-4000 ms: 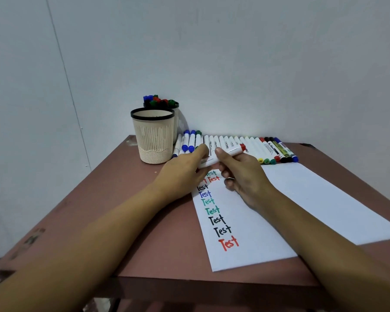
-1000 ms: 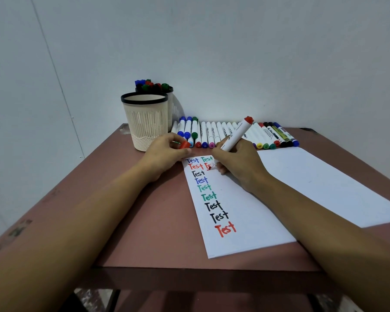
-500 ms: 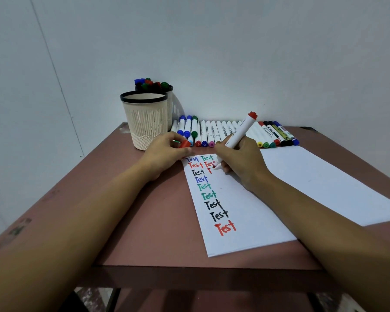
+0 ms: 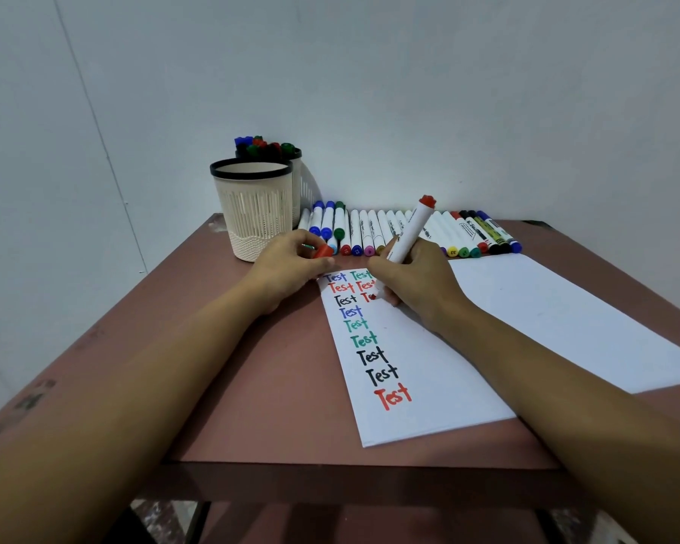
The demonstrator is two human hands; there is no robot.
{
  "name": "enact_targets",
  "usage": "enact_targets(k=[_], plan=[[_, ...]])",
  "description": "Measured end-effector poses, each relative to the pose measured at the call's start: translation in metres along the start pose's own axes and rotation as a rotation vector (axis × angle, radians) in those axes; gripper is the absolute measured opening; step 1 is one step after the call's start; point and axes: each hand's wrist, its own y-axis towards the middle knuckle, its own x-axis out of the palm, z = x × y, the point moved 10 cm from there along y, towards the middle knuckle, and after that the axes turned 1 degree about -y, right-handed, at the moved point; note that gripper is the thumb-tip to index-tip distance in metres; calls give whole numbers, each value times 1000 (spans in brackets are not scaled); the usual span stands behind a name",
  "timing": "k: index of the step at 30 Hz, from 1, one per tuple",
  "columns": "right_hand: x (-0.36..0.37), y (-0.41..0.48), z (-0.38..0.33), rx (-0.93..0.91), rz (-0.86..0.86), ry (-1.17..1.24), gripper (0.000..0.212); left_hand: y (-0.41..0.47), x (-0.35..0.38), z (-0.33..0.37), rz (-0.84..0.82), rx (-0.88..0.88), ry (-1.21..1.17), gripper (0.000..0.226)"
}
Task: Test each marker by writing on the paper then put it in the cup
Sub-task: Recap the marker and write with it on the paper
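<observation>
Red marker [image 4: 407, 239] mid-word near the top of the white paper [image 4: 428, 386], gripped in the right hand [image 4: 421, 286]; the left hand [image 4: 287, 268] pinches its red cap [image 4: 322, 252] beside the corner.
Fresh ink could smear under the writing palm; beyond, smooth round barrels in the marker row [image 4: 460, 233] could roll if nudged, beside the ribbed, black-rimmed cream cup [image 4: 254, 214].

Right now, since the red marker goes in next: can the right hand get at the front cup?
Probably yes. The front cup stands open-topped beyond the left hand, which holds the red cap low beside it. The right hand, gripping the red marker, would only need to lift over that hand.
</observation>
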Motion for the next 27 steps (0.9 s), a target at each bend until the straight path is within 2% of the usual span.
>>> enact_targets(k=[6, 19, 27], plan=[[-9, 1, 2, -19, 91, -7, 17, -1, 0, 0, -8, -2, 9, 25], [-6, 1, 4, 6, 60, -14, 16, -1, 1, 1, -10, 0, 11, 26], [-16, 0, 2, -2, 140, -29, 12, -1, 1, 0, -15, -2, 1, 24]])
